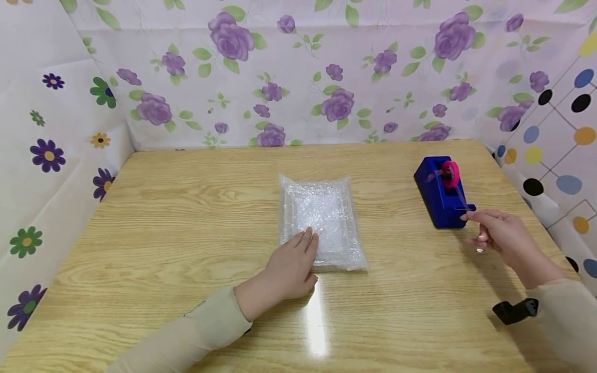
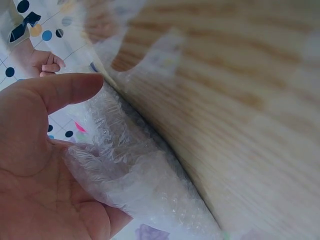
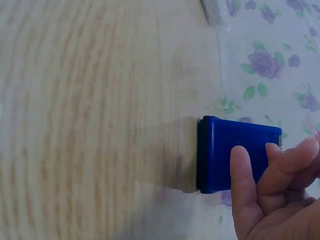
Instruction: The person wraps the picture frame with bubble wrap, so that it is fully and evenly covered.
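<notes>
A flat bubble-wrapped package (image 1: 322,212) lies in the middle of the table. My left hand (image 1: 291,264) rests on its lower left part with the fingers straight; in the left wrist view the thumb stands away from the crinkled bubble wrap (image 2: 145,175). Farther right is a blue tape dispenser (image 1: 440,194), which carries clear tape on a pink core (image 1: 450,174). At its front, by the toothed cutter, my right hand (image 1: 503,238) pinches the tape between thumb and forefinger. A sliver of tape (image 3: 313,125) shows above the fingers in the right wrist view.
The wood-grain table (image 1: 186,233) meets a purple-flowered cloth (image 1: 298,72) at the back. More patterned cloth hangs at both sides, near the dispenser on the right. A black wrist mount (image 1: 515,311) sticks out from my right sleeve.
</notes>
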`<state>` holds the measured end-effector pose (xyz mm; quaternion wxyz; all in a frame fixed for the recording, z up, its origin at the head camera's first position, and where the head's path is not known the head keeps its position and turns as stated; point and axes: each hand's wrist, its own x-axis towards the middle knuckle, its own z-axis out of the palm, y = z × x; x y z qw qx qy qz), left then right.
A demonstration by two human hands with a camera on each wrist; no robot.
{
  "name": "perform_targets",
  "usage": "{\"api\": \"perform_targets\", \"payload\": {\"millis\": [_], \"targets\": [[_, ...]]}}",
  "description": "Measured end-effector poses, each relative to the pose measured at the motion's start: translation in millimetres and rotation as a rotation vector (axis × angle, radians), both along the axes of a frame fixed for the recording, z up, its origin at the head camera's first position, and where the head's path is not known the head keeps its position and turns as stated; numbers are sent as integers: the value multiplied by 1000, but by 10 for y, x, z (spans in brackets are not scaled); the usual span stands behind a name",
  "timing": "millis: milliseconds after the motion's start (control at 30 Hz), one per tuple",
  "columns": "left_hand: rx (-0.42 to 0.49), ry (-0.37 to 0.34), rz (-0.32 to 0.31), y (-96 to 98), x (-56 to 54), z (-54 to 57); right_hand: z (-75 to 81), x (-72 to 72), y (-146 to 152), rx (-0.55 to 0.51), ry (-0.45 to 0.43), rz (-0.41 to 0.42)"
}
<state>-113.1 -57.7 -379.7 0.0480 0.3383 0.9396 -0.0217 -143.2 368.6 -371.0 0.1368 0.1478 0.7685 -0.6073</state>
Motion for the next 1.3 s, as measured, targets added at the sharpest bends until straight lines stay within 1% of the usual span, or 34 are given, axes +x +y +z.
{"api": "perform_targets", "payload": {"millis": [67, 167, 367, 433, 533, 633, 733, 833, 900, 933, 1033, 1167, 1233, 1300], "targets": [[0, -3, 3, -2, 1, -2, -5, -4, -10, -48, -13, -22], [1, 2, 5, -6, 0, -13, -23, -16, -23, -157, -28, -51], [-8, 29, -5, -4, -3, -21, -75, -49, -37, -444, -71, -101], [-22, 35, -6, -3, -6, -14, -92, -56, -48, -510, -73, -108], [-34, 39, -5, -5, -14, -4, -95, -73, -69, -569, -70, -124], [-32, 43, 0, -10, -19, 3, -66, -95, -103, -583, -68, -146], [-24, 40, 8, -16, -18, 1, -60, -120, -144, -563, -71, -179], [-21, 27, 17, -18, -10, -2, -92, -119, -164, -545, -88, -208], [-29, 25, 13, -15, -2, -2, -127, -91, -154, -544, -94, -204], [-33, 26, 9, -13, 2, -3, -144, -69, -143, -539, -94, -191], [-41, 29, -4, -6, 9, -6, -188, -7, -104, -548, -59, -123], [-12, 8, 1, -4, -2, -23, -206, 37, -65, -573, -9, -19], [7, -9, 8, -7, -9, -26, -188, 46, -56, -552, -7, 22], [29, -23, 9, -11, -16, -28, -170, 66, -52, -493, 15, 77]]}}
